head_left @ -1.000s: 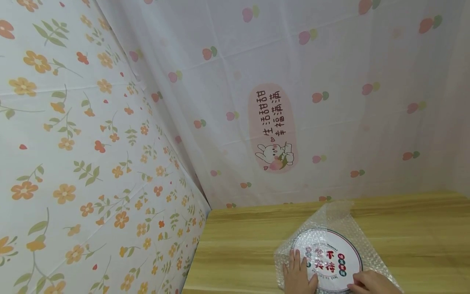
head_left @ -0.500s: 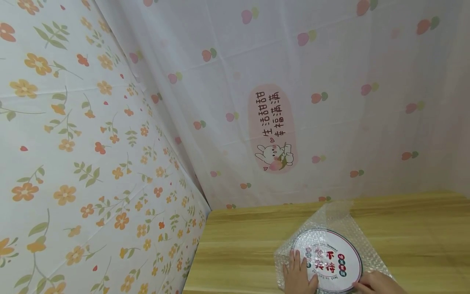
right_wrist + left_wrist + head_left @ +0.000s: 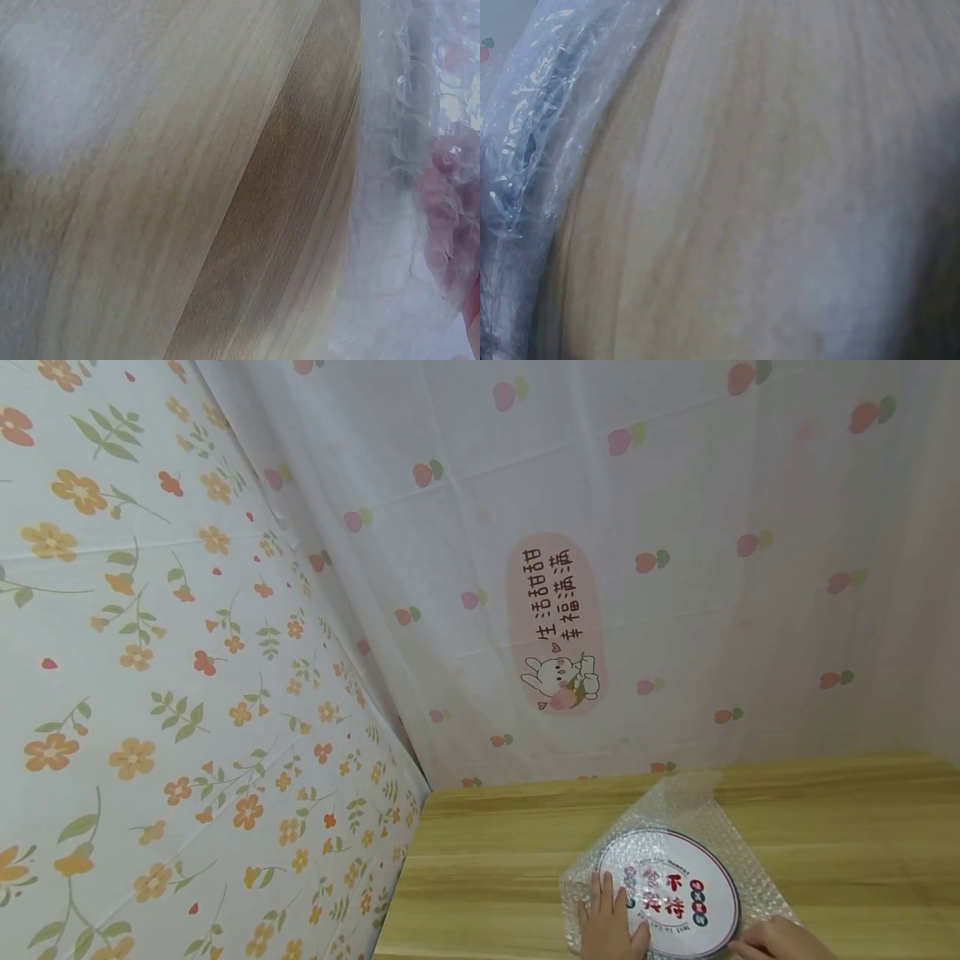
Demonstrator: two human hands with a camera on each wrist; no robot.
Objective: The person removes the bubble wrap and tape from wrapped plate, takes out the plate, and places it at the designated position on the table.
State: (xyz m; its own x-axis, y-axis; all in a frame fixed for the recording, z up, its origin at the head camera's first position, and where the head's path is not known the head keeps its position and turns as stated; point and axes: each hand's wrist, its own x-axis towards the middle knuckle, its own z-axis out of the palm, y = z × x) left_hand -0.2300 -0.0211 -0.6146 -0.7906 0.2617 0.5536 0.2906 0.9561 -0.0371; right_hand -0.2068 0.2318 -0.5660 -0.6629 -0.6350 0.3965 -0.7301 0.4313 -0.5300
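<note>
A round white plate-like disc point(image 3: 690, 864) with a dark rim, red characters and small coloured dots lies in clear bubble wrap point(image 3: 678, 802) on the wooden table. My left hand point(image 3: 606, 922) rests on its left side, fingers spread and straight, pointing away from me. At the disc's lower right edge, my right hand point(image 3: 780, 941) has curled fingers and pinches the bubble wrap. In the right wrist view, reddish fingertips point(image 3: 442, 217) show through the wrap point(image 3: 382, 247). The left wrist view has only the wrap's puffed edge point(image 3: 562, 112) at its left; the left hand is not seen clearly there.
Wood-grain table point(image 3: 487, 868) extends left and right of the wrapped disc. Behind it hangs a pale cloth point(image 3: 675, 627) with a pink rabbit patch point(image 3: 558, 627). A flowered cloth point(image 3: 210, 710) closes off the left side.
My right hand has shifted slightly to the right along the disc's lower right edge, and the wrap's right corner has drawn in. The left hand stays in place.
</note>
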